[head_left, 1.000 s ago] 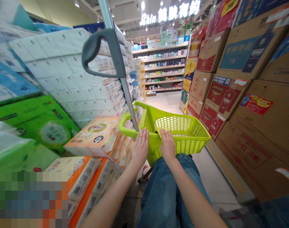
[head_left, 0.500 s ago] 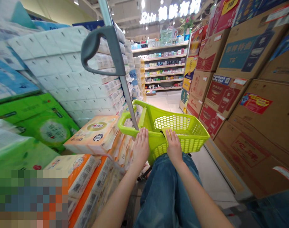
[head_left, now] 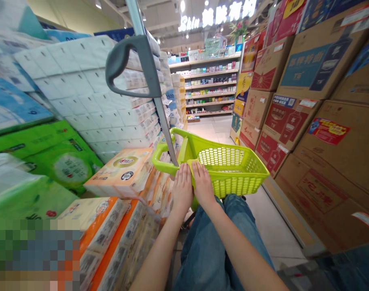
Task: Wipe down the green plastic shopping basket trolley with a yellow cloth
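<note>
A lime-green rolling shopping basket [head_left: 237, 182] with lattice sides lies tilted back in front of my knees. Its grey pull handle [head_left: 157, 87] stands extended on a metal pole. My left hand [head_left: 182, 184] holds the near rim beside the foot of the pole, fingers close together over the edge; its thumb is hidden. Right beside it, my right hand [head_left: 203, 184] presses a yellow cloth [head_left: 193, 163] onto the same rim. Most of the cloth is covered by the fingers. The part of the basket that shows inside is bare green plastic.
Stacked white tissue packs [head_left: 96, 97] and orange-and-cream packs [head_left: 120, 165] crowd the left side. Brown and red cartons [head_left: 318, 161] form a wall on the right. A tiled aisle [head_left: 211, 127] leads to stocked shelves [head_left: 210, 87] at the back.
My right hand has slid left along the basket rim with the yellow cloth, and is now next to my left hand. The left hand stays at the rim by the pole.
</note>
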A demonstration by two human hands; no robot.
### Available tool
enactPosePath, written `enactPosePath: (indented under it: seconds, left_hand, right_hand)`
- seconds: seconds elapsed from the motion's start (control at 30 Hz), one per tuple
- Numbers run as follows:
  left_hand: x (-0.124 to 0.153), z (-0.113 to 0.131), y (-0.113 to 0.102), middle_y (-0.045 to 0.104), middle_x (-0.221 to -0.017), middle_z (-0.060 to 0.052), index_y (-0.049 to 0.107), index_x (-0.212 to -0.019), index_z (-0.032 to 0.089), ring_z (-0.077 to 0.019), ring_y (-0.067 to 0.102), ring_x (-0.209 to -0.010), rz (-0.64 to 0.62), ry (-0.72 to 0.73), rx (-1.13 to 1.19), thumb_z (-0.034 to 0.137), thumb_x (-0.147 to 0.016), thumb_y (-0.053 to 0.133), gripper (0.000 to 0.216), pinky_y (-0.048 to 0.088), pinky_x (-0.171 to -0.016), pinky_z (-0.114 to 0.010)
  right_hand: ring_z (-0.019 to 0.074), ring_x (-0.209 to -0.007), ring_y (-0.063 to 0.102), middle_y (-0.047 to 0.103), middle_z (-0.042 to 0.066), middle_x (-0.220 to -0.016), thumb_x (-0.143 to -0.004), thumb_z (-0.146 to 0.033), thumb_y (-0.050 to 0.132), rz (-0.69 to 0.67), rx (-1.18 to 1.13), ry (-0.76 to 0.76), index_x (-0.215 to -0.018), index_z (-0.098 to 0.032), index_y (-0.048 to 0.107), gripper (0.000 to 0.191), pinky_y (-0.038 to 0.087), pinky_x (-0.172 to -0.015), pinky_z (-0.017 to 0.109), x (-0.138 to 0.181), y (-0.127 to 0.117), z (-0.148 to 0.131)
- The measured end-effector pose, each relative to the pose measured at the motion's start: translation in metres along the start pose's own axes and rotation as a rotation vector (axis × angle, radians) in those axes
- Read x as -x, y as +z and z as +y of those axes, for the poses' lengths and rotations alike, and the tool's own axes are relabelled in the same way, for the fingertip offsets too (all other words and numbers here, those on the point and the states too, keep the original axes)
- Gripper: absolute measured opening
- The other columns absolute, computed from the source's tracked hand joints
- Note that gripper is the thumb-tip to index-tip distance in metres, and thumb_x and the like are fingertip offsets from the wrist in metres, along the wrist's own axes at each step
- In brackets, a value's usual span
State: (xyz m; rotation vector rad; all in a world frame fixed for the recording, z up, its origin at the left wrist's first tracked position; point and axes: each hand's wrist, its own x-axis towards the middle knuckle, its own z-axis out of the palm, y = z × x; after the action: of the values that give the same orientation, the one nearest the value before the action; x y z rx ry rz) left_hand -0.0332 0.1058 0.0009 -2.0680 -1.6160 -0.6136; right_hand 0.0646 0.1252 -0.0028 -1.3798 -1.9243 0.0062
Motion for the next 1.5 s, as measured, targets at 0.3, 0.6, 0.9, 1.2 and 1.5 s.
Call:
enactPosePath:
  seconds: [0.3,0.6,0.9,1.2,1.5]
  left_hand:
    - [0.002,0.0,0.005,0.032,-0.161,-0.017,0.025,-0.154,0.001,-0.028,0.021,-0.152,0.015,0.008,0.004,0.008,-0.082,0.043,0.074,0.025,-0.124,-0.045]
    - [0.001,0.002,0.005,0.036,-0.159,-0.018,0.026,-0.154,0.004,-0.0272,0.025,-0.151,0.011,-0.015,-0.011,0.009,-0.088,0.038,0.066,0.03,-0.121,-0.046]
    - [0.001,0.005,0.004,0.031,-0.161,-0.018,0.024,-0.154,0.002,-0.0281,0.022,-0.152,-0.002,-0.039,0.034,0.008,-0.081,0.043,0.076,0.026,-0.123,-0.047]
    - [0.001,0.006,0.006,0.033,-0.16,-0.018,0.024,-0.154,0.002,-0.0282,0.022,-0.152,0.008,-0.046,0.02,0.009,-0.083,0.043,0.074,0.026,-0.123,-0.045]
    - [0.0,0.007,0.002,0.036,-0.158,-0.018,0.03,-0.152,0.002,-0.0282,0.027,-0.15,0.0,-0.045,-0.011,0.01,-0.089,0.04,0.064,0.029,-0.122,-0.045]
  right_hand:
    - [0.0259,-0.149,0.03,0.038,0.011,-0.159,-0.073,0.007,0.037,0.076,0.192,0.16,-0.153,-0.016,0.036,0.084,0.034,-0.119,0.048,0.041,-0.021,0.1]
    - [0.0229,-0.149,0.03,0.04,0.013,-0.157,-0.071,0.005,0.04,0.031,0.007,0.027,-0.152,-0.011,0.038,0.082,0.032,-0.121,0.044,0.004,0.006,0.011]
    - [0.0236,-0.147,0.034,0.041,0.009,-0.158,-0.07,0.008,0.037,0.051,0.132,0.014,-0.155,-0.017,0.032,0.088,0.036,-0.118,0.044,0.028,-0.013,0.072]
    - [0.0262,-0.15,0.028,0.039,0.011,-0.158,-0.065,0.006,0.037,0.066,-0.005,0.184,-0.154,-0.014,0.033,0.091,0.034,-0.119,0.05,0.025,-0.002,0.056]
    - [0.0215,-0.15,0.026,0.034,0.009,-0.162,-0.074,0.005,0.037,0.024,0.005,-0.011,-0.155,-0.017,0.031,0.085,0.031,-0.121,0.045,0.011,0.003,0.013]
